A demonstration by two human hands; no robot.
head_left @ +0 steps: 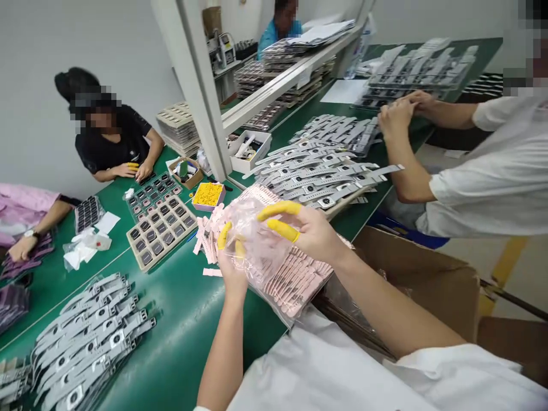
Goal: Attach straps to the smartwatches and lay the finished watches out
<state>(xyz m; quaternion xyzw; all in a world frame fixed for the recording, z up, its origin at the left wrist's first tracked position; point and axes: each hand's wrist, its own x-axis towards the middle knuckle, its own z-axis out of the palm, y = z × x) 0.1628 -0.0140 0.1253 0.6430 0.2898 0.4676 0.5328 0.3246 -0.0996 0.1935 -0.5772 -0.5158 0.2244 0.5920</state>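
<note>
A clear, crumpled plastic bag [259, 242] is stretched between my two hands above pink watch straps. My left hand [233, 268] grips the bag's left side, its yellow-covered fingertips partly behind the film. On the right side, my right hand [314, 231] pinches the bag between thumb and forefinger, both in yellow finger cots. Beneath lie rows of pink watch straps [295, 279], packed close together on a flat stack at the table edge. More loose pink straps [208, 237] are heaped just left of the bag. Whether anything is inside the bag, I cannot tell.
Grey-strapped watches [317, 171] lie fanned out behind my hands, others [92, 348] at front left. A tray of watch faces [161, 233] and a box of yellow finger cots [208, 196] sit on the green table [188, 319]. Co-workers sit around; a cardboard box [428, 274] stands right.
</note>
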